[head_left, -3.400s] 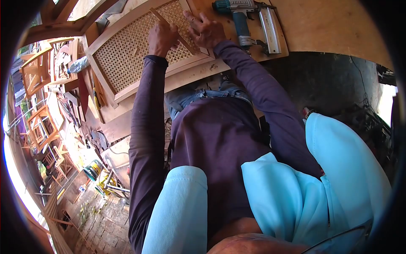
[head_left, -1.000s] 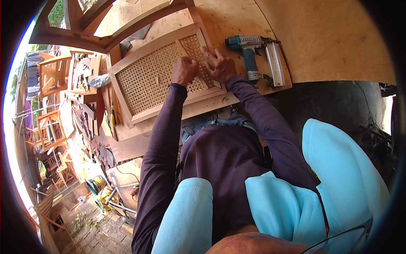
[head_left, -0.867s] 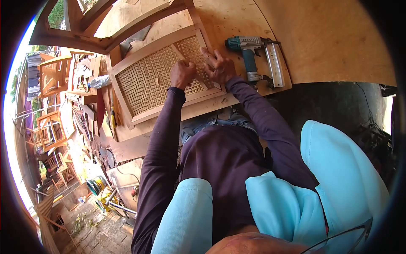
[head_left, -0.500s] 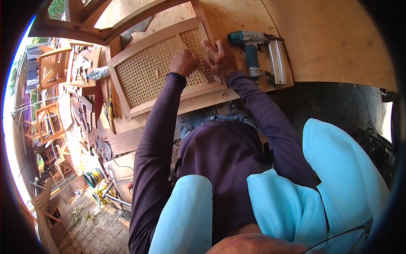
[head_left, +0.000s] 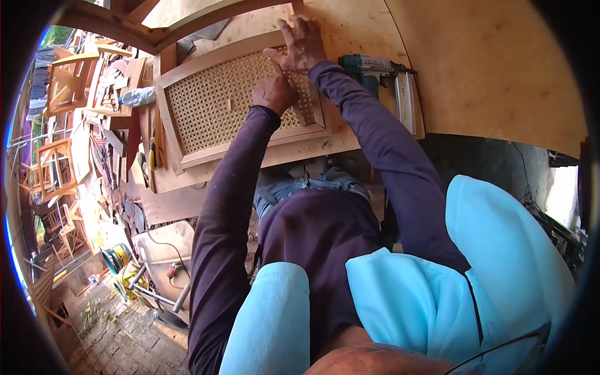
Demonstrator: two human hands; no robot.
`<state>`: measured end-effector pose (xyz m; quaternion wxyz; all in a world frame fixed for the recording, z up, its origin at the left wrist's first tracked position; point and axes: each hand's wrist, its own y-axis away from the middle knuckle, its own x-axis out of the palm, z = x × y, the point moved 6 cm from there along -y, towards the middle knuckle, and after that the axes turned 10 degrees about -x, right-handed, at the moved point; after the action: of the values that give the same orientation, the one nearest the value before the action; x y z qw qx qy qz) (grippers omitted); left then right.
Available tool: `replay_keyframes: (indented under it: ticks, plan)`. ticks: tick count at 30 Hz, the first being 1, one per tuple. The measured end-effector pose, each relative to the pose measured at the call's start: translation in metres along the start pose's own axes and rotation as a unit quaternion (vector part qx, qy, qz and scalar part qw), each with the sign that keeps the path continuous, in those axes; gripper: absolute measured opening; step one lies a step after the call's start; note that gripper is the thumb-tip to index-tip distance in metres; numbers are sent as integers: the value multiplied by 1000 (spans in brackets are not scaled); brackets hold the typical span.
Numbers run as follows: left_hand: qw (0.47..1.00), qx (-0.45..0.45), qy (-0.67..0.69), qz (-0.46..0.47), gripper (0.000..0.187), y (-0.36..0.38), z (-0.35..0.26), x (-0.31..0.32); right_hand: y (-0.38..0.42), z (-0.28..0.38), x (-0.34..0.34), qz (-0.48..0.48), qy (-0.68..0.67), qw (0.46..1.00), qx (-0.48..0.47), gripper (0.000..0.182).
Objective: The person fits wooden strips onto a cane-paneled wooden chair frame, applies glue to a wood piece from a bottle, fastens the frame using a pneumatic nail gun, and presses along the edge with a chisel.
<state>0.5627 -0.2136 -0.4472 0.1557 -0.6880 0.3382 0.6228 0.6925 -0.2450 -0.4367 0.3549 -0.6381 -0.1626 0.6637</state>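
A wooden-framed panel with woven cane [head_left: 209,94] lies on the workbench, a narrow wooden strip [head_left: 299,114] crossing its right part. My left hand [head_left: 275,94] is closed in a fist on the cane against the strip's left side. Whatever its fingers may hold is hidden. Above it, my right hand [head_left: 301,47] lies open with fingers spread over the panel's upper right corner, its thumb side near the strip's upper end. A small light sliver [head_left: 229,105] rests on the cane. To the right lies a teal nail gun [head_left: 369,64], partly covered by my right forearm.
A curved wooden frame [head_left: 159,39] stands at the upper left. A clear plastic bottle [head_left: 137,97], a yellow-handled tool [head_left: 152,156] and wood scraps are at the bench's left. A plywood sheet [head_left: 487,75] extends rightward. Chair frames [head_left: 56,169] stand farther left.
My right hand has moved up and left, from the panel's right side to its upper right corner. The left hand remains a fist by the strip. The camera view has shifted slightly.
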Motion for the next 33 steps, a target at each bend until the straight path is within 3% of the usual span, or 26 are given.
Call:
replay_keyframes:
  ticks: [1,3,5,7,8,9,10,12,14,15,17,20,29,33]
  plan:
    - [1000,5,10,4,33,1,0,0,-6,7,9,-1,1,1000,-9,90]
    - [1000,7,28,-1,30,-8,8,14,-12,13,41,123,36,992,14,97]
    - [996,61,54,-35,28,-17,12,41,-12,12,65,173,32,984,16,96]
    - [999,36,5,-13,24,-3,5,11,-6,8,64,162,-3,987,-1,93]
    - [999,43,-8,-9,24,-10,8,26,-2,0,86,104,-77,992,-7,86]
    - [992,112,52,-41,22,-55,35,110,-9,10,45,49,-112,991,-47,68]
    - [981,158,87,-77,18,-49,30,100,1,1,77,111,-146,983,-28,87]
    - [946,253,142,-148,16,-32,22,75,-7,1,67,125,-127,984,-25,86]
    - [944,261,137,-147,16,-6,6,33,-3,3,66,119,-105,987,-26,85]
    - [977,193,58,-64,19,3,-6,6,-10,7,55,142,-85,986,-25,81]
    - [992,124,-24,25,32,7,-8,5,-9,8,54,169,-66,983,-20,78]
    - [994,99,36,20,37,-6,6,16,-10,8,48,132,-96,986,-13,67]
    - [994,98,17,45,37,-7,4,12,-11,9,49,102,-74,991,-51,70]
    - [994,99,29,32,41,-8,9,20,-6,11,62,165,-94,982,-10,75]
